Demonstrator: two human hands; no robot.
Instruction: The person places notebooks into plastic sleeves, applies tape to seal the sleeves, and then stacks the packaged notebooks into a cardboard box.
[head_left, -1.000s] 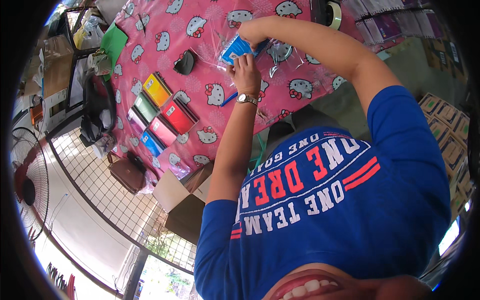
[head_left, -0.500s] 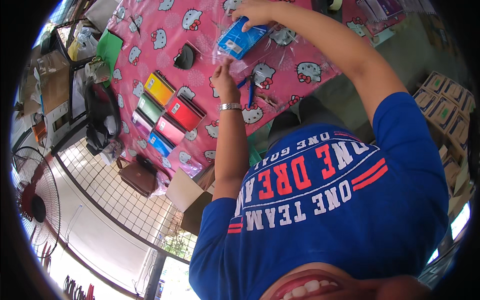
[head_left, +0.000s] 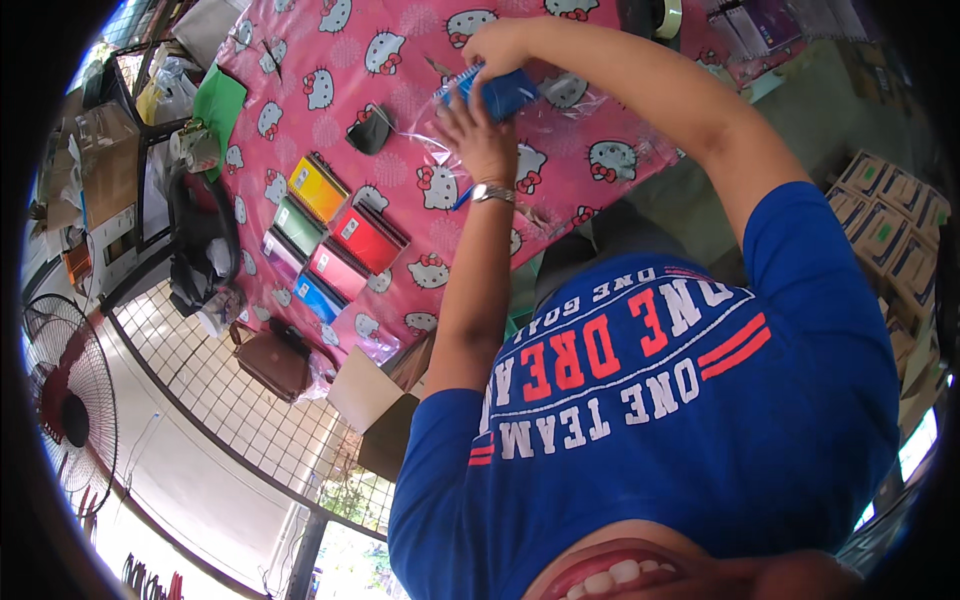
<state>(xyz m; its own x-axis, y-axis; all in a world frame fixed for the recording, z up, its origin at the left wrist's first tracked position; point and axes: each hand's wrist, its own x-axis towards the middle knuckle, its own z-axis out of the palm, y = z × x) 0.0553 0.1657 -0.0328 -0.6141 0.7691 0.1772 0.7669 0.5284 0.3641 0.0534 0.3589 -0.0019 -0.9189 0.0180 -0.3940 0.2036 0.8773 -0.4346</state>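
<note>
A blue spiral notebook (head_left: 512,92) lies tilted on the pink patterned table cover, with clear plastic film (head_left: 430,148) around it. My right hand (head_left: 500,48) grips its far edge by the spiral binding. Fingers spread, my left hand (head_left: 480,145) rests on the near left part of the notebook and covers some of it. A metal-band watch (head_left: 492,192) is on my left wrist. Beside that wrist a blue tool handle (head_left: 463,199) shows, mostly hidden by the arm.
Left of my hands lie several small spiral notebooks, among them a yellow (head_left: 319,187) and a red one (head_left: 368,238). A dark tape-dispenser-like object (head_left: 370,130) sits farther up. Purple notebooks (head_left: 750,28) lie far right. Stacked boxes (head_left: 890,215) stand at right, a fan (head_left: 72,400) at left.
My left hand has moved up and right from the plastic film onto the notebook, its fingers now spread. The right hand stays at the far edge, and the notebook has shifted slightly right.
</note>
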